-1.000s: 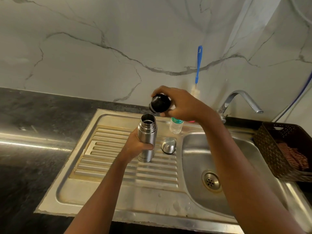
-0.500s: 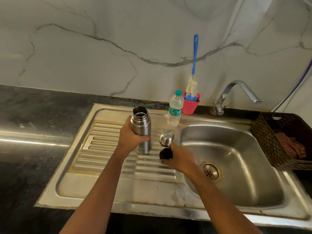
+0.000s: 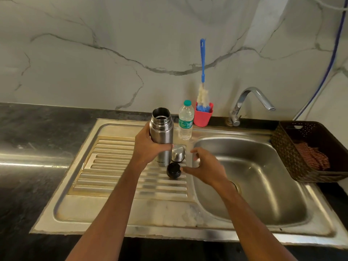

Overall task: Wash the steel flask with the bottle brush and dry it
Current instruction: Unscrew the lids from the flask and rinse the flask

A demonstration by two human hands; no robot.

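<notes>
Head view, sink counter

1. Steel flask (image 3: 162,134): upright and uncapped, its mouth above the left fingers (image 3: 169,146). The left hand (image 3: 148,147) grips the middle of the body with its fingers curled round it. Whether the base rests on the drainboard (image 3: 113,166) cannot be told. Probably held so to keep the open mouth up and steady for the brush.
2. Black stopper (image 3: 173,170): lies on the drainboard below the left fingers, just beside the right thumb. Contact cannot be told.
3. Steel cap (image 3: 178,153): on the drainboard, between the left fingertips and the right fingers (image 3: 195,153). Both closures seem parked there to stay out of the wash.
4. Right hand (image 3: 205,166): fingers loosely spread and holding nothing, over the basin's near edge.
5. Bottle brush (image 3: 202,72): stands head-down in a pink cup (image 3: 203,117), well beyond the right fingers, handle up for an easy grab.
6. Water bottle (image 3: 186,121): just beyond the flask.
7. Tap (image 3: 250,102): beyond the right fingers, no water seen running.

Stage, as judged: opening done, washing not yet begun
</notes>
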